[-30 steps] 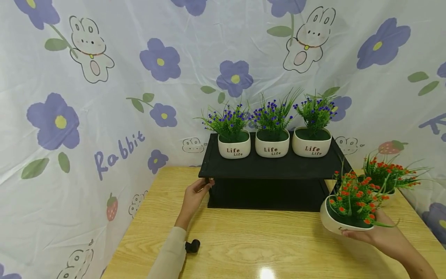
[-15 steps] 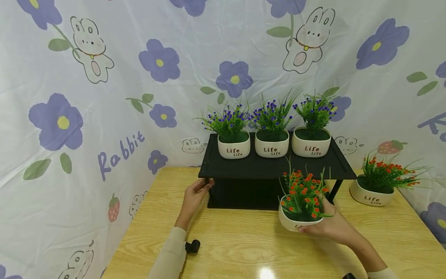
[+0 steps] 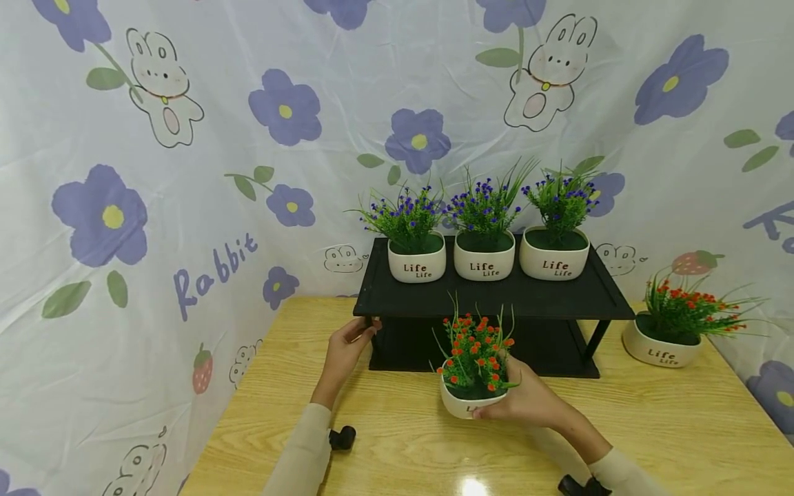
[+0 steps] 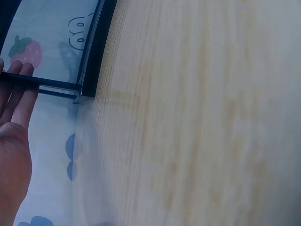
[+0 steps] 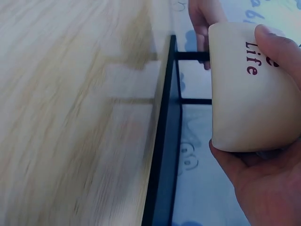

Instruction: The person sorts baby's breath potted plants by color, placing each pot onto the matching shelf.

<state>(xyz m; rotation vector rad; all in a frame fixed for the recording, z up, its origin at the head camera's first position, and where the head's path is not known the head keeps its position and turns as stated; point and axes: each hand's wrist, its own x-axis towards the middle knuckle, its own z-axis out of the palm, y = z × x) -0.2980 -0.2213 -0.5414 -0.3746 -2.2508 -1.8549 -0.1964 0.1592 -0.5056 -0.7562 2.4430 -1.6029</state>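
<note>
My right hand (image 3: 530,396) grips a white oval flowerpot (image 5: 254,103) of artificial orange-red flowers (image 3: 474,348), thumb on the lettered front and fingers round the back. The pot is held above the table, before the lower tier of a black two-tier shelf (image 3: 428,300). My left hand (image 3: 346,351) holds the shelf's front left post (image 4: 47,82) just under the top board; the left wrist view shows its fingers lying along the post. Three white pots with purple-blue flowers, the left pot (image 3: 417,258), middle pot (image 3: 484,256) and right pot (image 3: 555,255), stand in a row on the top tier.
Another orange-red flowerpot (image 3: 662,344) stands on the wooden table (image 3: 403,448) right of the shelf. A printed cloth (image 3: 205,172) hangs behind the table. The shelf's front right post (image 3: 597,339) is close to the right side.
My right hand has carried the orange-red flowerpot leftward from the right end of the shelf to in front of its lower tier. The left hand and shelf have stayed put.
</note>
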